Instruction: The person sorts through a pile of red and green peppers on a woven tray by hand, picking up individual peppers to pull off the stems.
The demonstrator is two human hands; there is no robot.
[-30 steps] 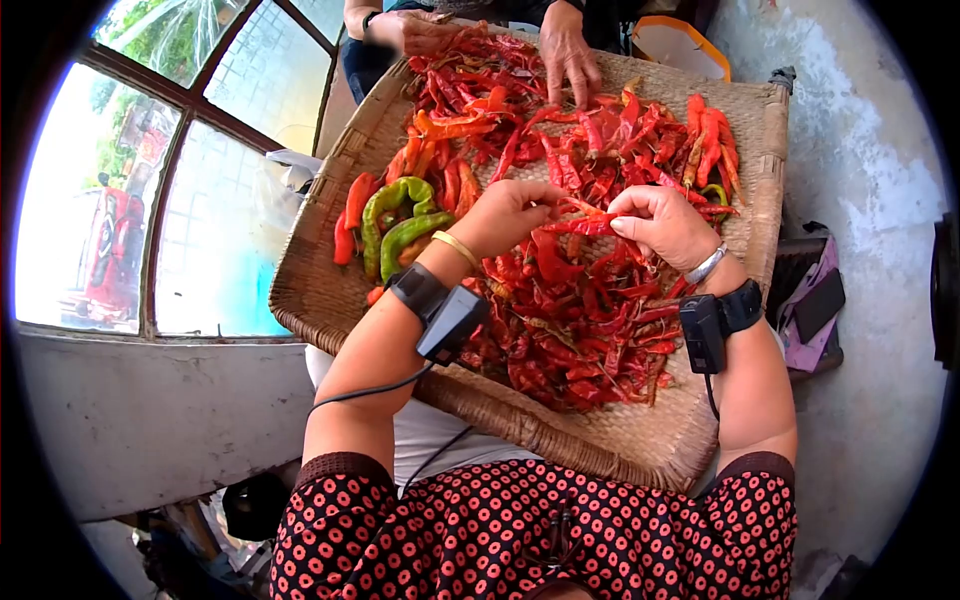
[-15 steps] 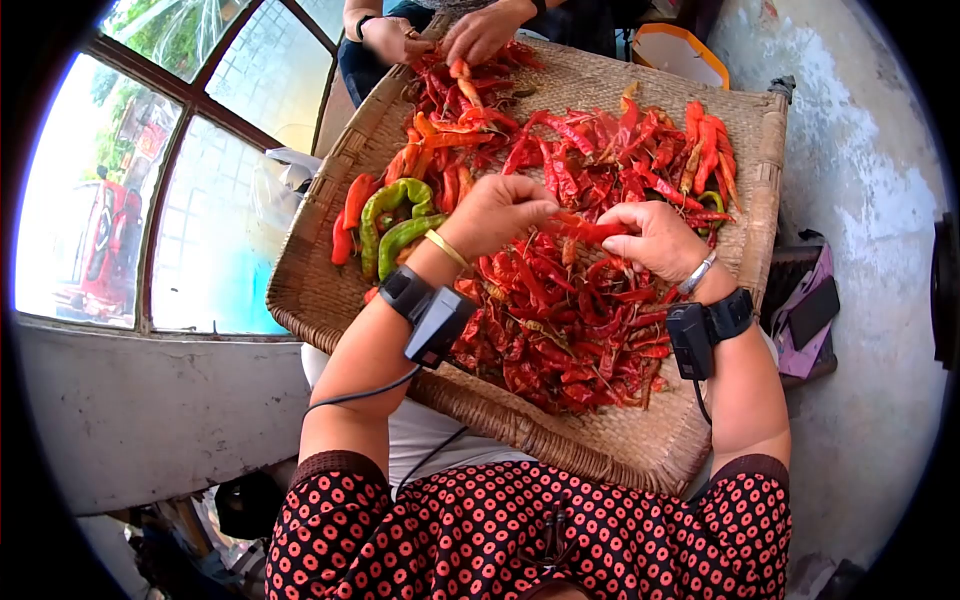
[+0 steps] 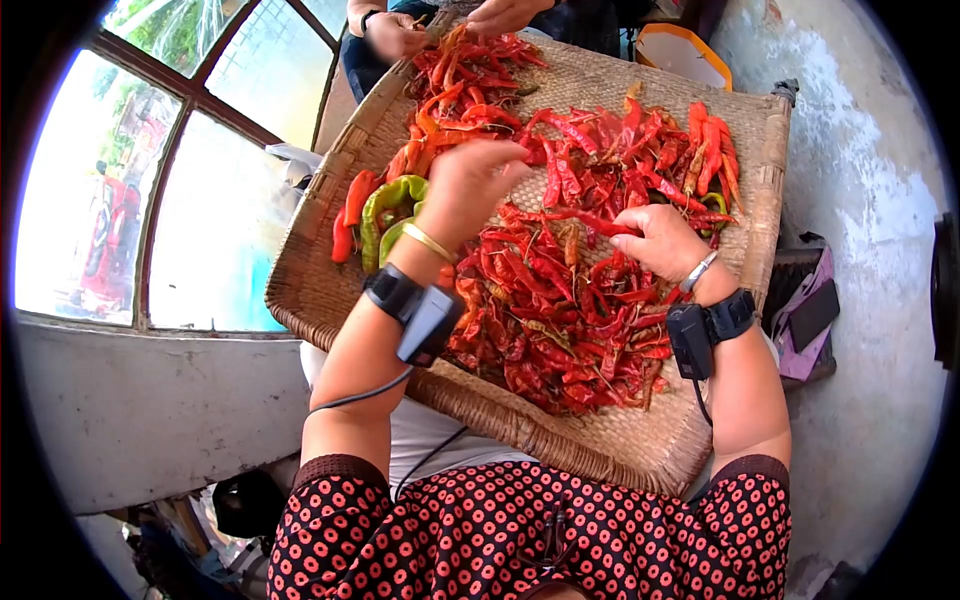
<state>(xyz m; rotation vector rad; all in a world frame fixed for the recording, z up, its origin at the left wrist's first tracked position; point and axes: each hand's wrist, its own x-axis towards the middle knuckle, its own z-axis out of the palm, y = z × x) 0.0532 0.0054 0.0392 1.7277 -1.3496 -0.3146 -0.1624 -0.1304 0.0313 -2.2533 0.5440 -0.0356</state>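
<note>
The right hand (image 3: pixel 665 240) pinches a red pepper (image 3: pixel 592 219) right of the left hand (image 3: pixel 465 190), whose grip is unclear.

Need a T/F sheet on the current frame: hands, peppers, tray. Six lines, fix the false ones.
1. The right hand holds a red pepper. True.
2. The left hand pinches that same pepper. False: it is apart from it.
3. A silver bangle circles the right wrist. True.
4. Every pepper in the woven tray is red. False: green peppers lie in its left part.
5. Another person's hands are at the tray's far end. True.
6. The tray is round. False: it has straight sides and corners.
</note>
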